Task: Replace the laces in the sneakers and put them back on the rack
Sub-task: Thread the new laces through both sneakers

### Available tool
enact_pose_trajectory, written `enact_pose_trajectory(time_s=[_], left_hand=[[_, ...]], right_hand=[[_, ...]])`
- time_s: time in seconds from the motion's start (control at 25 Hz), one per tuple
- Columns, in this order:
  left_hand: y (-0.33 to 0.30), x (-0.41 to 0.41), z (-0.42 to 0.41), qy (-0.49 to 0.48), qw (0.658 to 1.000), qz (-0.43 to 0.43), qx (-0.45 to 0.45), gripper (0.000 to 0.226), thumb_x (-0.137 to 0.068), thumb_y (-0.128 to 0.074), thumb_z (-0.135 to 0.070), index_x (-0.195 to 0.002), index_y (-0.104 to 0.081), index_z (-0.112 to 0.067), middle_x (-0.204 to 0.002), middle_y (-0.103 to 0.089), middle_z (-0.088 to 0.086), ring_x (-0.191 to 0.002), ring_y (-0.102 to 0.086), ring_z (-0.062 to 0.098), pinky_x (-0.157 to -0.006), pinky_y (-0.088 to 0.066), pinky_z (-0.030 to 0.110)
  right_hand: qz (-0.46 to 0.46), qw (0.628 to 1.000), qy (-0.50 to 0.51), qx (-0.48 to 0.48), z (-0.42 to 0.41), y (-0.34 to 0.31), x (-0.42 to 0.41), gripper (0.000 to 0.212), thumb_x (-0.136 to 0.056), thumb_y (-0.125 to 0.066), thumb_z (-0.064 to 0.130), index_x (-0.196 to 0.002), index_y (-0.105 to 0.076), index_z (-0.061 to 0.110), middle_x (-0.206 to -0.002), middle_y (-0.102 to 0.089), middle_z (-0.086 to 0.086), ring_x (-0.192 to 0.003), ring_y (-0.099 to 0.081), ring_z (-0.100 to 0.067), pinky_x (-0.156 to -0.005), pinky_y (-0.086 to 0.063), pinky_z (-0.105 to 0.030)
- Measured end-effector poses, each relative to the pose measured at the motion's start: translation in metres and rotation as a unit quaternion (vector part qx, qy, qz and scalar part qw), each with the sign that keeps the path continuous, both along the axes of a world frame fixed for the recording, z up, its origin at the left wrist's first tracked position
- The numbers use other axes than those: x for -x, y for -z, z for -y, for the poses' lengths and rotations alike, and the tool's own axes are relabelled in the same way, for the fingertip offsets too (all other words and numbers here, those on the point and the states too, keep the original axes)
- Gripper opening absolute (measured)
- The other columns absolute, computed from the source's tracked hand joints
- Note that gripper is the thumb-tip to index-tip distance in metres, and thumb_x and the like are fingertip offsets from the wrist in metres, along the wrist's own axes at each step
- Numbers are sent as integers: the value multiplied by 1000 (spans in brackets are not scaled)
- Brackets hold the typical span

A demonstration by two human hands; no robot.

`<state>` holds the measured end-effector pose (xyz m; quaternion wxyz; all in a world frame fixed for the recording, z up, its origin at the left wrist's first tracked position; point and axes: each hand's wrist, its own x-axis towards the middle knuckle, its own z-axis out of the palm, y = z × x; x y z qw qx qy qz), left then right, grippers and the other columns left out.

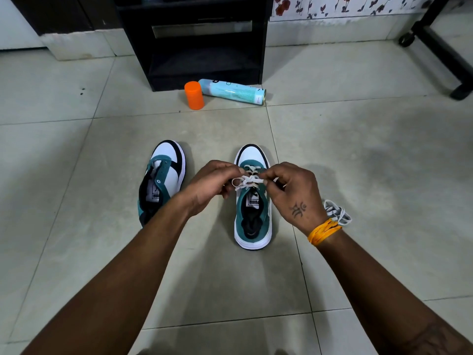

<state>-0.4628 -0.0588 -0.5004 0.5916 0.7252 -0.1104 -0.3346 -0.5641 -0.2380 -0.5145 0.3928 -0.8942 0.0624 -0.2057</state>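
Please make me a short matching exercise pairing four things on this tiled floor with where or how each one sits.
Things:
1. Orange plastic cap
2. Pale blue spray can
3. Teal and white sneaker on the left
4. Loose bundle of grey-white lace

States:
A. Lying on its side in front of the black rack
B. On the floor beside the right wrist
C. Standing upright
D. Unlaced, eyelets empty

Pairs: 1-C, 2-A, 3-D, 4-B

Both forearms are bare; the right hand point(298, 196) bears a dark tattoo, its wrist an orange thread band point(323, 231).
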Motion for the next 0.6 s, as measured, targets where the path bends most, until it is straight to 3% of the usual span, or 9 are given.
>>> enact_pose_trajectory(time_s=[0.16,0.24,0.32,0.52,0.6], left_hand=[[10,-6,-13,-17,999,42,-10,29,-80,-59,-17,-94,-80,-2,-69,-67,1,-60,-48,14,-58,-44,28],[20,-5,-17,-32,998,51,-30,19,-85,-61,-3,-91,-79,-4,-67,-69,-2,-56,-50,12,-62,-45,28],[28,-3,-17,-36,996,59,-48,24,-89,-59,5,-87,-79,-10,-70,-70,-2,-56,-52,10,-63,-46,29],[32,1,-15,-44,998,33,-43,25,-91,-57,3,-89,-78,-11,-64,-63,-3,-63,-49,15,-62,-45,29],[31,1,-18,-31,997,42,-51,25,-88,-60,-4,-93,-80,-17,-73,-70,-6,-69,-50,14,-59,-43,28]], right_hand=[[-25,999,39,11,9,11,11,16,-79,-74,5,-85,-79,19,-81,-73,9,-62,-61,-7,-67,-52,-25],[-42,998,50,2,9,18,15,15,-78,-73,6,-82,-78,20,-79,-73,10,-63,-61,-7,-67,-52,-25],[-50,997,55,-1,8,23,16,15,-78,-73,6,-82,-78,20,-79,-73,10,-63,-60,-5,-67,-51,-23],[-67,995,65,-43,7,31,15,15,-81,-73,6,-83,-79,19,-79,-74,12,-67,-64,1,-68,-50,-17],[-66,993,72,-68,6,32,15,16,-83,-73,5,-86,-80,19,-82,-75,12,-72,-66,-1,-69,-50,-14]])
